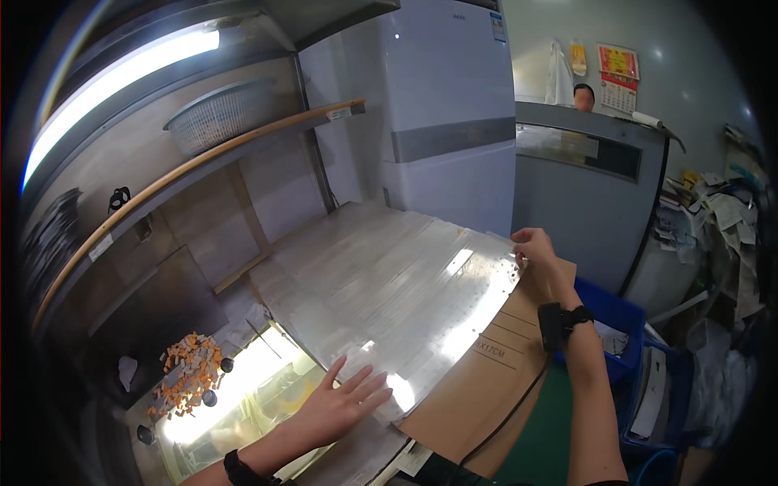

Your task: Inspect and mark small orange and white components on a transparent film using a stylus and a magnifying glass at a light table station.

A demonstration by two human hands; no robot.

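Behind everything, a tall, pale fridge with a grey band (pixel 454 81) is standing; shiny, see-through plastic sheeting (pixel 373 267) is lying over, and partly hiding, flat brown cardboard (pixel 454 417); the left hand (pixel 331 411) is spreading fingers by its near corner, maybe keeping it flat; the right hand (pixel 532 247) is bending fingers at the far right corner; I cannot tell if they are pinching

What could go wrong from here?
- Snag: the black cable from the right wrist device runs across the cardboard and might catch as the right hand moves.
- Misjudged edge: glare on the clear plastic hides detail near its edge, so layers could be hard to tell apart.
- Slip: the left hand is spread, not clenched, so the glossy plastic might slide.
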